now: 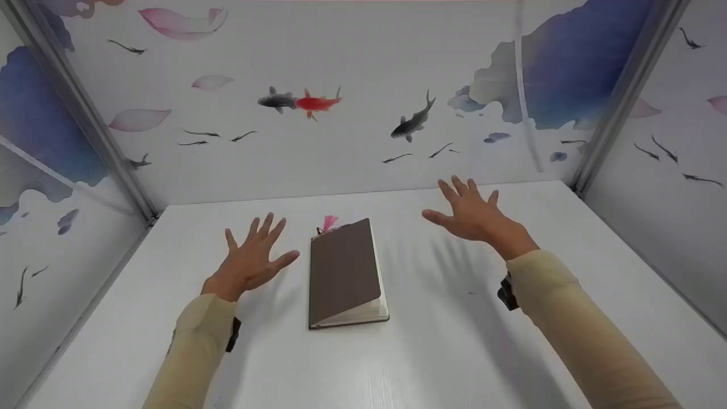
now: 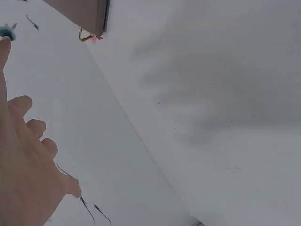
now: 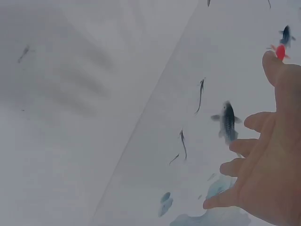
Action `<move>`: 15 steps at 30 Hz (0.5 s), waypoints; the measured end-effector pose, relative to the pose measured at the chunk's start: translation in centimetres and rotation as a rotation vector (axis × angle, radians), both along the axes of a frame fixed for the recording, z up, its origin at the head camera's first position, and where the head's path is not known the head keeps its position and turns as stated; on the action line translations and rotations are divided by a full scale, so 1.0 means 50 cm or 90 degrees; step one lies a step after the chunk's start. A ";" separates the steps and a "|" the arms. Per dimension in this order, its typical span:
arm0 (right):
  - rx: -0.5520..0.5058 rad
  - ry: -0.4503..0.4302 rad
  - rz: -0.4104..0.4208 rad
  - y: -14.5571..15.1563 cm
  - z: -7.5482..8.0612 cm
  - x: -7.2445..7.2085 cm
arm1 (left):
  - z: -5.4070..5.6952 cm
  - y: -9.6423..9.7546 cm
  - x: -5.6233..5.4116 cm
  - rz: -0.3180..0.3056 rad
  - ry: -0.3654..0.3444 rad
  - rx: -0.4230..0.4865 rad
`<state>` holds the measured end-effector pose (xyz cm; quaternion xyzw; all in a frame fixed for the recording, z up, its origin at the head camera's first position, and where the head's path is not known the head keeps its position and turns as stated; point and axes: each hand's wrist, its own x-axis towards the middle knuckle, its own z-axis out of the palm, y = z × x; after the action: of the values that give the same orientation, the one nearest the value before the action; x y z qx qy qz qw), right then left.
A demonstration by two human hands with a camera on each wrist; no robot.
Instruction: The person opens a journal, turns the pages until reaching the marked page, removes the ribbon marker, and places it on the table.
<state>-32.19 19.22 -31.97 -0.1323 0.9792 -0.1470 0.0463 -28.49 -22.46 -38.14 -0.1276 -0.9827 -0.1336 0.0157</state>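
Fish-painted white panelling rose behind a flat white table. The bare left hand was spread; at its three o'clock lay a brown, rectangular, hard-covered notebook, probably light and stiff, best gripped by its raised four-o'clock cover corner; the bare right hand, at the notebook's two o'clock, was spread too.

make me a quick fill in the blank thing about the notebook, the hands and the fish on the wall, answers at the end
1. In the head view, the brown notebook lies ____ the left hand and the right hand.
2. The tassel at the notebook's far edge is ____.
3. With fingers spread, both hands hold ____.
4. One dark fish touches a fish coloured ____.

Missing words: between; pink; nothing; red.
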 end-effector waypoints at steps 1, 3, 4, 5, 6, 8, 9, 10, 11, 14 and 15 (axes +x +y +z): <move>-0.008 0.002 0.005 -0.004 0.001 0.002 | -0.003 0.004 0.001 -0.009 0.005 0.003; -0.020 0.006 0.017 -0.013 0.002 0.007 | -0.008 0.013 0.004 -0.022 0.013 0.004; -0.027 0.008 0.024 -0.018 0.003 0.009 | -0.010 0.018 0.005 -0.028 0.016 0.002; -0.034 0.010 0.031 -0.024 0.003 0.012 | -0.012 0.022 0.007 -0.033 0.020 0.003; -0.038 0.012 0.037 -0.028 0.002 0.015 | -0.014 0.027 0.009 -0.037 0.021 0.001; -0.044 0.016 0.049 -0.039 0.000 0.020 | -0.018 0.036 0.013 -0.047 0.023 -0.002; -0.048 0.018 0.056 -0.044 -0.001 0.023 | -0.020 0.041 0.014 -0.054 0.025 -0.001; -0.050 0.021 0.060 -0.049 -0.003 0.025 | -0.022 0.047 0.016 -0.061 0.025 0.000; -0.052 0.024 0.065 -0.054 -0.005 0.028 | -0.024 0.052 0.018 -0.068 0.022 0.001; -0.057 0.027 0.082 -0.069 -0.013 0.036 | -0.033 0.067 0.023 -0.087 -0.009 0.007; -0.058 0.027 0.088 -0.074 -0.016 0.038 | -0.036 0.071 0.025 -0.091 -0.022 0.010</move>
<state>-30.28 15.50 -32.77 -0.2049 0.9606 -0.1854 0.0299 -27.25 -18.89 -39.92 -0.1953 -0.9700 -0.1446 -0.0098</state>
